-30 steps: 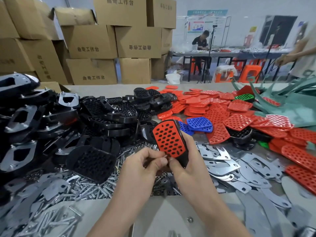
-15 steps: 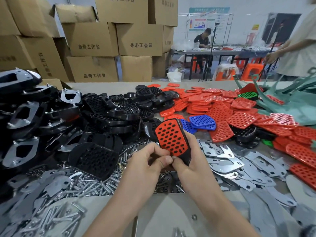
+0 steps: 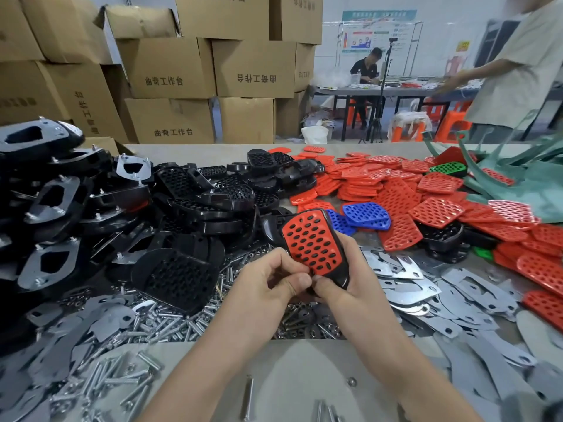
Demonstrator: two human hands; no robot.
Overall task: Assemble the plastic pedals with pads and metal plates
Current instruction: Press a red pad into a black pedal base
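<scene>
A black plastic pedal [image 3: 342, 274] with a red perforated pad [image 3: 312, 242] set in its face stands tilted above the table, held by both hands. My right hand [image 3: 353, 278] grips the pedal from the right and underneath. My left hand [image 3: 271, 280] pinches the pedal's lower left edge, thumb against the pad's bottom corner. Loose red pads [image 3: 393, 190] lie in a heap at the right, black pedals [image 3: 207, 202] are piled at the left, and flat metal plates [image 3: 411, 287] are spread to the right of my hands.
Bolts [image 3: 170, 324] are strewn in front of the black pile. Two blue pads [image 3: 365, 216] and a green pad [image 3: 447, 169] lie among the red ones. Finished pedals with plates [image 3: 48, 196] are stacked far left. Cardboard boxes [image 3: 170, 68] stand behind; a person [image 3: 515, 71] stands at the right.
The pedal and both hands have stayed almost where they were, with small finger shifts at the pad's lower edge. The person at the right has stepped further into view.
</scene>
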